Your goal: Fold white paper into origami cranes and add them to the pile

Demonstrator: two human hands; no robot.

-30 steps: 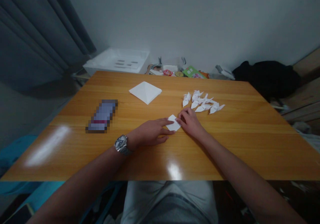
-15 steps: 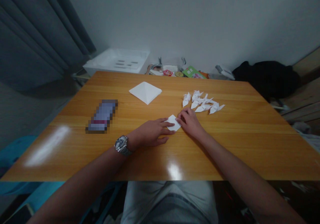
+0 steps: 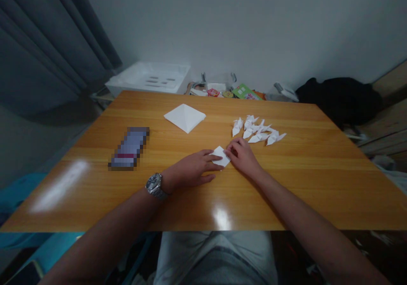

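Observation:
A small folded white paper (image 3: 221, 155) lies on the wooden table (image 3: 318, 179) between my two hands. My left hand (image 3: 190, 170), with a metal watch on the wrist, lies flat with its fingers stretched out and their tips pressing on the paper's left side. My right hand (image 3: 243, 157) has its fingers curled and pinched at the paper's right corner. Behind my right hand lie several small folded white paper cranes (image 3: 257, 131).
A stack of white square sheets (image 3: 185, 117) sits at the middle back of the table. A blurred flat dark object (image 3: 129, 148) lies at the left. Behind the table are a white box (image 3: 149, 77), small clutter and a black bag (image 3: 340, 96).
My left fingers have slid slightly further over the paper, covering more of it. The right hand has hardly moved.

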